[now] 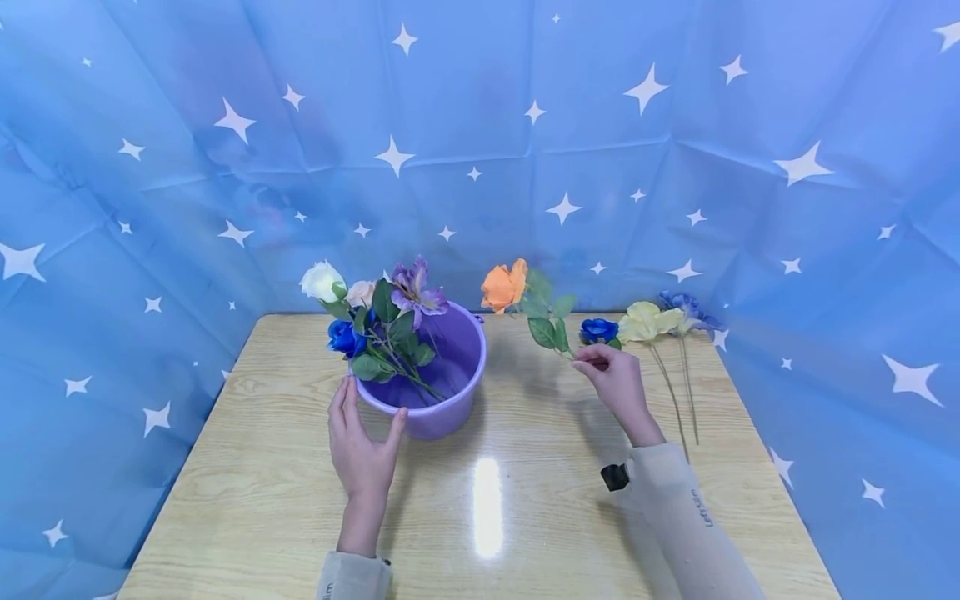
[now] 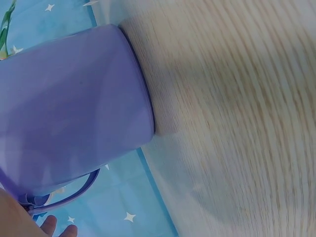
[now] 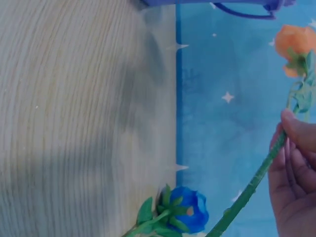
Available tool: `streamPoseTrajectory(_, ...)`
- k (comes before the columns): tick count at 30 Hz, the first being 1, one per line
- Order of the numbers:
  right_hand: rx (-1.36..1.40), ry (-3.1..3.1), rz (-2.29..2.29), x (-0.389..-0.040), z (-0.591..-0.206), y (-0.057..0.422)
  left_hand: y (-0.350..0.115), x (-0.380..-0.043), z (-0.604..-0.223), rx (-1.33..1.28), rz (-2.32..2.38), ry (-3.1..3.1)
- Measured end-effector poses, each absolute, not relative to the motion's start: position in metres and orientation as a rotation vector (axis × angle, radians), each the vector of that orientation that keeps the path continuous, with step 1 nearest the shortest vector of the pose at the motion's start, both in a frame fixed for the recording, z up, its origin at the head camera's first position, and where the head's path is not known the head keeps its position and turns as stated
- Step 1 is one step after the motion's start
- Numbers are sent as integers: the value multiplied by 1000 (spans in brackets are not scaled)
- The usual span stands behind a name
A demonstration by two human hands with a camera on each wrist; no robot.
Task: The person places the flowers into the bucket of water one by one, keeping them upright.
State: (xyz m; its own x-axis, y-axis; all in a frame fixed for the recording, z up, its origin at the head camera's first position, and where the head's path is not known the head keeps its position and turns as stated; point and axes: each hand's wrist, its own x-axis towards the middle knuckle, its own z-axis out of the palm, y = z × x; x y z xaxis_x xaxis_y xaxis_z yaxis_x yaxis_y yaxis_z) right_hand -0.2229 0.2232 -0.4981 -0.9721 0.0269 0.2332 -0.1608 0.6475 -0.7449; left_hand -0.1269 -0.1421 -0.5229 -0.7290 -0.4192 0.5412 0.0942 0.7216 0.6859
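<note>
A purple bucket (image 1: 480, 367) stands on the table with several flowers in it: a white rose (image 1: 322, 282), a pale pink flower (image 1: 362, 293), a blue rose (image 1: 346, 338) and a purple flower (image 1: 417, 292). My left hand (image 1: 363, 446) touches the near left of the bucket's rim, its fingers fairly straight and the thumb spread apart. In the left wrist view the bucket's side (image 2: 74, 108) fills much of the picture. Between thumb and fingers, my right hand (image 1: 617, 385) pinches the green stem (image 3: 254, 182) of an orange rose (image 1: 504, 286), held above the table right of the bucket.
On the right of the wooden table (image 1: 540, 500) lie another blue rose (image 1: 599, 330), a pale yellow flower (image 1: 647, 321) and a blue-violet flower (image 1: 688, 310), the last two with long stems toward the front. A blue star-patterned cloth (image 1: 480, 108) hangs behind and at the sides.
</note>
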Motion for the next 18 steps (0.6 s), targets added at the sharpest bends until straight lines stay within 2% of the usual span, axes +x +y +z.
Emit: streamPoseTrajectory(18, 206, -2603, 1255, -222, -472, 187, -144, -124, -520, 276, -940, -2261)
